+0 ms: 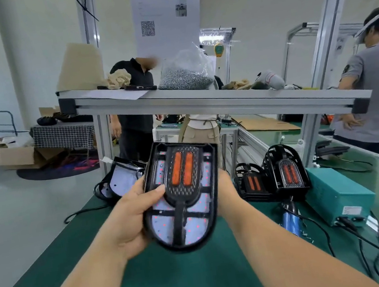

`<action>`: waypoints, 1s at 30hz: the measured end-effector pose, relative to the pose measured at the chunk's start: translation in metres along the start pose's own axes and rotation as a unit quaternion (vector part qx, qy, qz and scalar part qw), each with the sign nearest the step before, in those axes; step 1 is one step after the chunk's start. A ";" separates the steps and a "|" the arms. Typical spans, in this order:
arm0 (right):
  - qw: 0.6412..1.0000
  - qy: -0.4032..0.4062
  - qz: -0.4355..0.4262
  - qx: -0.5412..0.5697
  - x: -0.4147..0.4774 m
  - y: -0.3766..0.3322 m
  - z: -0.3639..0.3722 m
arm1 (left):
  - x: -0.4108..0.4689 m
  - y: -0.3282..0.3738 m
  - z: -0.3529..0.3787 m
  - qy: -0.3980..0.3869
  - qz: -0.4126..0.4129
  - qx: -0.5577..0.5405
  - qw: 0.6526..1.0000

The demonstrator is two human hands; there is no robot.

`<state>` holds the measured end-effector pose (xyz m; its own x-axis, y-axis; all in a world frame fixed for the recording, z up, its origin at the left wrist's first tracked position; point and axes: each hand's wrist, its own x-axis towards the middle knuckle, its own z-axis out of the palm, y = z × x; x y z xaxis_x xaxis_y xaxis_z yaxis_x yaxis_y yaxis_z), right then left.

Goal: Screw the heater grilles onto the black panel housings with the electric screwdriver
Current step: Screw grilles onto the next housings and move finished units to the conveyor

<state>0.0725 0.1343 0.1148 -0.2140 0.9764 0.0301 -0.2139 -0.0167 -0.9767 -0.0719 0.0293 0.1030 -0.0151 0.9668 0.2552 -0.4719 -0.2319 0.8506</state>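
Panel housing (182,244), black and shield-shaped, sits at the centre of the frame, lifted clear of the green desk (180,284) and tilted towards the camera. Inside its rim lies a white board dotted with red points. On top of that board lies the black perforated heater grille (183,193), with two orange bars in its upper part.

The left hand (133,220) grips the housing's left edge, fingers curled underneath and the thumb pressed flat on the grille's lower left side. The right hand (224,187) meets the right edge from behind. Its fingers are hidden, so I cannot tell whether they are closed round the housing or spread beneath it.

At lower right, the blue electric screwdriver (291,222) lies on the desk just beside the right forearm, untouched and a little blurred. A teal box (338,194) stands just to its right, with black cables plugged into its front.

Stacked housings (286,175) with grilles stand at centre right. Another housing (121,180) lies just left of the held one, its white inside showing.

On the shelf (226,103) across the middle of the frame, a clear plastic bag (185,75) is about half full of small grey metal parts. At far left, open cardboard boxes (13,155) sit on the floor, and their contents cannot be made out.
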 end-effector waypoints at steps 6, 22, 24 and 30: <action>0.993 -0.033 0.050 0.105 -0.010 -0.007 -0.029 | 0.015 -0.042 0.029 0.098 -0.023 -0.028 0.995; 0.958 0.028 0.057 0.279 -0.061 0.014 -0.147 | 0.059 -0.116 0.112 0.157 -0.021 0.131 0.979; 0.952 0.068 0.038 0.297 -0.068 0.011 -0.161 | 0.060 -0.125 0.130 0.167 -0.025 0.142 0.975; 0.920 0.221 -0.041 0.320 -0.095 -0.008 -0.216 | 0.057 -0.157 0.202 0.133 -0.036 0.057 0.989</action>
<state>0.3007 0.0879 0.0741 0.2066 0.9698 -0.1299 -0.7593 0.0751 -0.6464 0.1793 0.0989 0.0762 -0.2248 0.9715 0.0754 -0.3781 -0.1583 0.9122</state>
